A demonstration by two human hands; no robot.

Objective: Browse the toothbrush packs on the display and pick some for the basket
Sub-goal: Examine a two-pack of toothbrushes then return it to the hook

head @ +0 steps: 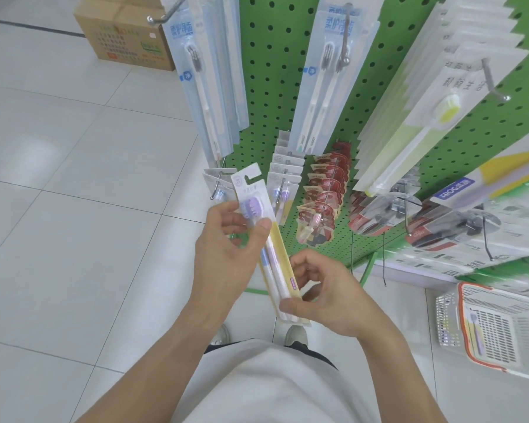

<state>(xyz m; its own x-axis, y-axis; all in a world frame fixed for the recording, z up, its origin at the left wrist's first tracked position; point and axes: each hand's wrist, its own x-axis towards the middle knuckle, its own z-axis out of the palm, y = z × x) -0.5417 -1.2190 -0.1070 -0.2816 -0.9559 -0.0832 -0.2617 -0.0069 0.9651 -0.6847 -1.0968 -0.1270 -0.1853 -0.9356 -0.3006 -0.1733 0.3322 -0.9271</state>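
I hold a toothbrush pack (254, 203) with a yellow card and purple brush heads in front of the green pegboard display (266, 87). My left hand (226, 248) grips its upper part, thumb across the front. My right hand (321, 294) pinches its lower end. More packs of the same kind (283, 190) hang on a hook just behind it. The white basket with an orange rim (461, 328) sits on the floor at the right, with one similar pack (475, 331) lying inside.
Blue packs (208, 87), a light blue pair pack (327, 71), yellow-headed brush packs (425, 111) and red packs (324, 196) hang on the pegboard. Bare metal hooks (495, 83) stick out. A cardboard box (122, 35) stands on the tiled floor at the back left.
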